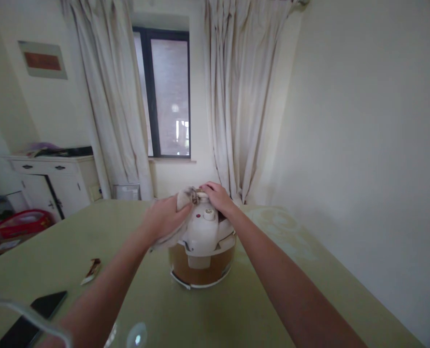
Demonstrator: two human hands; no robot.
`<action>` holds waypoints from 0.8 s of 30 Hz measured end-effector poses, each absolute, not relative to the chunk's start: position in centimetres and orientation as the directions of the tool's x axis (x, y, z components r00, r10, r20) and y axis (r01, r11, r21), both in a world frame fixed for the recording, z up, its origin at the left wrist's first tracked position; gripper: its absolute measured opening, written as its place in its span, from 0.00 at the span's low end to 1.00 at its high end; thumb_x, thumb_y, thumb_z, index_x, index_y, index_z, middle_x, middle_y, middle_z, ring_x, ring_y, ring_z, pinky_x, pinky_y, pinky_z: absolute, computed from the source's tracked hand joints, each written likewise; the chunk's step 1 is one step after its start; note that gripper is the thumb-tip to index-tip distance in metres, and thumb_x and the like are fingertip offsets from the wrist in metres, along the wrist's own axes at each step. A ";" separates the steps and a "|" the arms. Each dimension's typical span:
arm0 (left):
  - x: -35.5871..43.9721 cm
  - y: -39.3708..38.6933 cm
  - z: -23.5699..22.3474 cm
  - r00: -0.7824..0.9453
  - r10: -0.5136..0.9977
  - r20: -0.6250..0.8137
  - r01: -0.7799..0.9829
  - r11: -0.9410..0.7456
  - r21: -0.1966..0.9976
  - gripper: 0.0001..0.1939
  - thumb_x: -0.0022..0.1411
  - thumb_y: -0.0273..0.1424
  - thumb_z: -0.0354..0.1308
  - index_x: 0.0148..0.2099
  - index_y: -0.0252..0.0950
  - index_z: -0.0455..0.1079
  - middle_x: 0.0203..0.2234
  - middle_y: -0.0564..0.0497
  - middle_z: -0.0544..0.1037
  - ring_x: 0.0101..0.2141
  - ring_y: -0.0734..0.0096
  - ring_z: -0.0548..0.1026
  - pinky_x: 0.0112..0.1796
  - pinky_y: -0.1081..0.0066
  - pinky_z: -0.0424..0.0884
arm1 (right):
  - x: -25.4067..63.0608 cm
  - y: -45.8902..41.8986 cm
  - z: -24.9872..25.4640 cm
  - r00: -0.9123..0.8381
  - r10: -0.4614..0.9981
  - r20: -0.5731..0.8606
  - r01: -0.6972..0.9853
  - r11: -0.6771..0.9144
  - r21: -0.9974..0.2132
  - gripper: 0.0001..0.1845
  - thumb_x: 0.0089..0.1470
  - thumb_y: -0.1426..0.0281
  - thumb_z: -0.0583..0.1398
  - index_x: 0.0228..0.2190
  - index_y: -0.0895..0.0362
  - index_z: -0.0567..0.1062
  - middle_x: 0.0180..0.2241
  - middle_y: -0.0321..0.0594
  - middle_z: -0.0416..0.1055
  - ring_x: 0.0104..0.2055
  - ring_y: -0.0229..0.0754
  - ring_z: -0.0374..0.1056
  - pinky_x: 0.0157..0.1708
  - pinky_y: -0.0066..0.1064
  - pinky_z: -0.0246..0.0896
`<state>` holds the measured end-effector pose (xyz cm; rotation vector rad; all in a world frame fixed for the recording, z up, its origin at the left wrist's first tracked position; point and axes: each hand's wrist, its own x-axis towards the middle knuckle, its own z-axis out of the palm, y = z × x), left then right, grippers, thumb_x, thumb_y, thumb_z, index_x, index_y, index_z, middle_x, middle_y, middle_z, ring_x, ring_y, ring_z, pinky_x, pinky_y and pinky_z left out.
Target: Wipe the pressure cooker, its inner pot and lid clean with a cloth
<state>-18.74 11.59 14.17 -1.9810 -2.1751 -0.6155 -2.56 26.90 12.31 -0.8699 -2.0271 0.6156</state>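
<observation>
A round appliance that looks like a rice cooker (201,234), with a white lid and a brown body, stands upright on the green table top (157,304). My left hand (166,217) presses a crumpled pale cloth (171,237) against the left side of the lid, its fingers closed round the fabric. At the top of the lid, my right hand (217,197) rests with its fingers over the handle area; how firmly they grip is hard to see. A small button and a round knob show on the lid between my hands.
To the left lie a small torn wrapper (92,271) and a dark flat phone-like object (30,321), with a white cable (26,311) across it. A white cabinet (51,181) and a red basket (22,223) stand beyond the table. Wall borders the right edge.
</observation>
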 end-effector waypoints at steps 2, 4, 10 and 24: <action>-20.0 14.7 14.3 -0.151 0.941 0.301 0.941 0.044 0.335 0.33 0.70 0.53 0.41 0.60 0.38 0.75 0.53 0.37 0.83 0.54 0.42 0.80 0.51 0.57 0.72 | -2.5 26.8 12.5 -0.410 0.767 0.495 0.357 0.634 -0.686 0.14 0.66 0.63 0.57 0.39 0.51 0.83 0.44 0.38 0.82 0.50 0.45 0.74 0.51 0.34 0.63; -21.1 17.9 14.7 -0.126 0.958 0.259 0.925 0.020 0.378 0.34 0.71 0.53 0.41 0.60 0.38 0.76 0.55 0.41 0.83 0.56 0.49 0.79 0.52 0.63 0.72 | -2.4 26.7 12.6 -0.404 0.766 0.500 0.354 0.635 -0.687 0.14 0.65 0.64 0.58 0.38 0.52 0.83 0.43 0.39 0.82 0.49 0.46 0.74 0.51 0.35 0.63; -21.0 20.3 15.1 -0.144 0.949 0.279 0.916 0.021 0.400 0.31 0.70 0.50 0.44 0.54 0.35 0.80 0.51 0.38 0.84 0.51 0.49 0.82 0.48 0.63 0.74 | -2.3 26.9 12.4 -0.320 0.767 0.556 0.305 0.639 -0.706 0.12 0.62 0.63 0.59 0.39 0.54 0.81 0.43 0.40 0.80 0.49 0.44 0.72 0.53 0.35 0.63; -13.4 12.8 15.9 0.345 0.761 0.550 0.909 -0.416 0.006 0.22 0.67 0.51 0.56 0.49 0.42 0.79 0.50 0.44 0.83 0.54 0.48 0.77 0.58 0.53 0.66 | -0.5 29.5 11.3 -0.256 0.839 0.481 0.081 0.514 -0.854 0.21 0.57 0.58 0.58 0.47 0.54 0.78 0.41 0.43 0.80 0.45 0.47 0.76 0.47 0.37 0.70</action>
